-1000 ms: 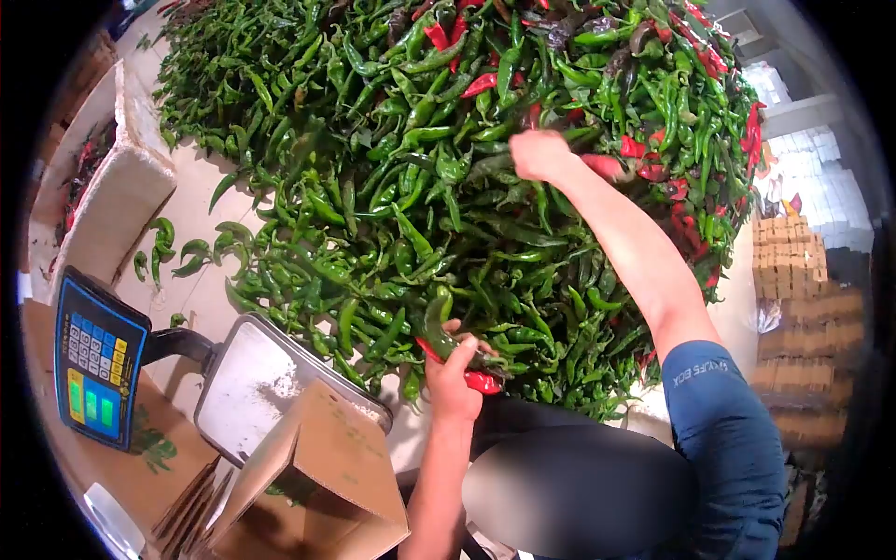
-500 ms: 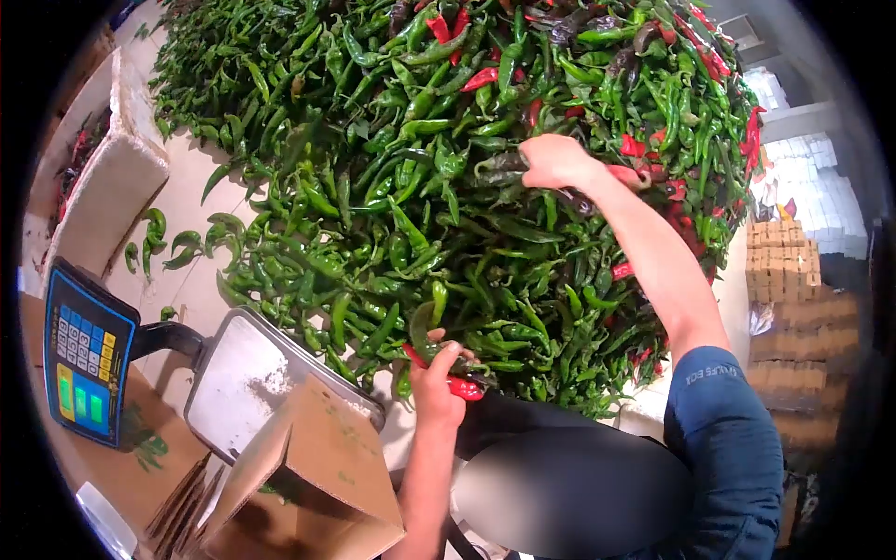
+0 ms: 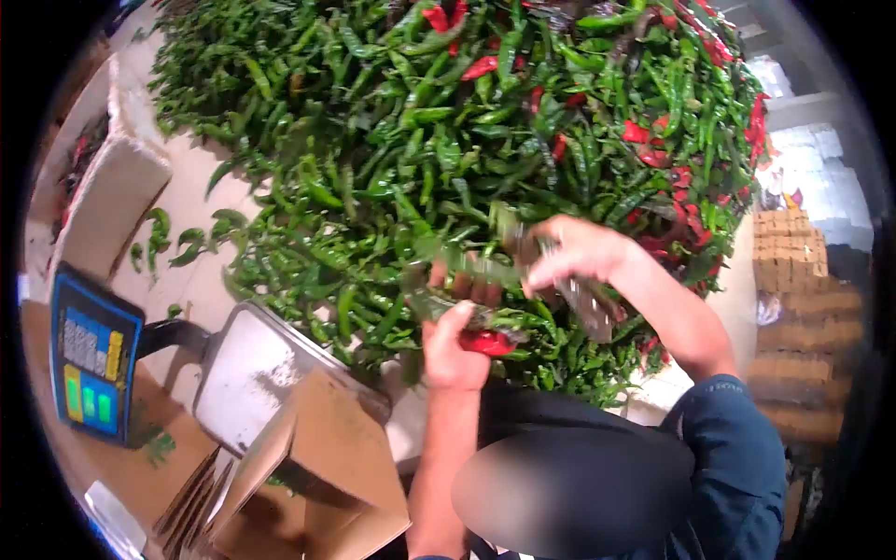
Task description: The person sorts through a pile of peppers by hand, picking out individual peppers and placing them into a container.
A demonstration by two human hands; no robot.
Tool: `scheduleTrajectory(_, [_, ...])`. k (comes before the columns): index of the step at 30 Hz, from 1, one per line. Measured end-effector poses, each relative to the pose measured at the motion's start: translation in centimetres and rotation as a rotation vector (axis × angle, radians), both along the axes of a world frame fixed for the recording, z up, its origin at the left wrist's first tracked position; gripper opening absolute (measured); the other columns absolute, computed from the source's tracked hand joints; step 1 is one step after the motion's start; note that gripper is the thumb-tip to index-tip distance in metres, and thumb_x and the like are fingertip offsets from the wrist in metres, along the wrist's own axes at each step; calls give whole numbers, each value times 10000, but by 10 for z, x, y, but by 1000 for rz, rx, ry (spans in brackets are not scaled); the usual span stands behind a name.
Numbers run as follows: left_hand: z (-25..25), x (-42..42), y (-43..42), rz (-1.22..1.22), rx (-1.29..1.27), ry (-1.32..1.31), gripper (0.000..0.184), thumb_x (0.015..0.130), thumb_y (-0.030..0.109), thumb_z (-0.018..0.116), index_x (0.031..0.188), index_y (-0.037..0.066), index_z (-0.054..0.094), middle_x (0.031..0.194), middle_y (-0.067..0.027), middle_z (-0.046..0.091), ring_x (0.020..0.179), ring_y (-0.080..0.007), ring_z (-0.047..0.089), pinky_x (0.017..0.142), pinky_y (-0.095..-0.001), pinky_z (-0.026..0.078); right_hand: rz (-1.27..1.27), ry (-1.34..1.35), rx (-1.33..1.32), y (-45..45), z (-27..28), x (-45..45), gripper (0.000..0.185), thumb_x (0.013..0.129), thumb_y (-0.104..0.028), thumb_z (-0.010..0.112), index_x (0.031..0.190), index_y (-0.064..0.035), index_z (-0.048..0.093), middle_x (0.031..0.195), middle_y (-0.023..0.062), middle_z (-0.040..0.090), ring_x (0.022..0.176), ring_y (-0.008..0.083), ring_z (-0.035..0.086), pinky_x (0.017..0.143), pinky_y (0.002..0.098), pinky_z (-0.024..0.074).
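Note:
A broad heap of green chili peppers (image 3: 364,159), with red and dark ones mixed in, spreads in front of me. My left hand (image 3: 455,350) is closed around several peppers at the heap's near edge; a red chili pepper (image 3: 488,343) shows below its fingers and green ones lie across the palm. To its right, above the heap, my right hand (image 3: 588,254) grips a few dark chili peppers (image 3: 590,308), smeared by motion. Their exact number cannot be made out.
At left stand a scale's blue keypad display (image 3: 96,359) and its metal platform (image 3: 245,369). An open cardboard box (image 3: 350,457) leans over the platform's near side. Behind is a white foam box (image 3: 135,173). Stacked brown cartons (image 3: 793,327) line the right side.
My right hand has come off the heap, moving down toward my left hand with dark peppers in it. My left hand has risen slightly and shifted right, still holding its peppers.

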State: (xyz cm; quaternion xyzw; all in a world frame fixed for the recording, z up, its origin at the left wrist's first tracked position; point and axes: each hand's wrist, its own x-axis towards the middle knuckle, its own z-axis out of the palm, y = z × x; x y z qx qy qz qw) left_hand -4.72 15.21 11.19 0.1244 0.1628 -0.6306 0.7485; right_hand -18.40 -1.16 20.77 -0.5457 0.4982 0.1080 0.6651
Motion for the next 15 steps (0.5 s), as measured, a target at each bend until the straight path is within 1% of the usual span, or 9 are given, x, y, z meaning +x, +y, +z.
scheduleTrajectory(1, [12,1,0,-1,60,-83,669,837,-55,571,1469,48,375,1342,-179,545,1251,-302,537,1101,-461,414,287,36,-143,12,3,7,345,769,-206,788,1021,4,681,837,63,706,750,135,619,715,311,522])
scheduleTrajectory(3, [19,-3,9,-11,104,-277,627,826,-87,570,1420,44,421,1208,-137,603,1150,-263,591,1031,-427,465,483,200,-188,30,19,24,342,780,-239,793,1016,-11,694,797,47,675,736,138,595,697,312,509])
scheduleTrajectory(5, [41,-2,19,23,341,-301,554,831,-121,624,1339,37,469,1098,-94,628,1018,-210,630,919,-361,522,423,76,-269,32,20,14,365,778,-257,806,1021,-10,690,768,41,659,711,144,590,673,323,504])
scheduleTrajectory(6, [48,-2,26,23,377,-348,541,840,-114,638,1332,38,472,1102,-93,633,1006,-202,632,904,-349,526,272,23,-365,35,28,19,359,784,-245,808,1019,-5,681,764,37,660,675,126,580,640,320,494])
scheduleTrajectory(7, [53,0,33,35,418,-399,528,849,-107,652,1325,40,476,1106,-92,637,993,-193,634,890,-336,529,89,171,-356,36,45,26,355,791,-231,808,1032,-5,678,763,30,659,666,96,580,629,305,496])
scheduleTrajectory(9, [83,10,40,79,446,-436,502,857,-83,672,1305,42,484,1122,-97,642,1012,-189,630,902,-331,525,111,77,-419,35,61,44,364,797,-238,808,1040,-2,676,773,27,665,664,72,581,619,294,498])
scheduleTrajectory(10, [91,10,41,108,365,-443,530,862,-69,676,1337,43,468,1179,-94,628,1047,-176,608,918,-314,511,-21,7,-229,49,76,60,325,828,-247,788,1026,-11,682,784,28,675,673,80,592,620,288,500])
scheduleTrajectory(13, [117,12,41,189,472,-535,584,897,-45,644,1424,39,406,1309,-73,553,1114,-157,557,950,-302,484,101,-188,-604,88,54,102,373,900,-325,722,1036,19,674,781,45,675,703,92,595,637,293,495])
scheduleTrajectory(15, [141,38,43,341,474,-401,486,961,34,595,1413,43,419,1292,-67,553,1127,-169,557,956,-313,487,150,-271,-493,89,58,131,407,942,-364,665,1034,33,664,754,62,660,693,99,550,649,315,492])
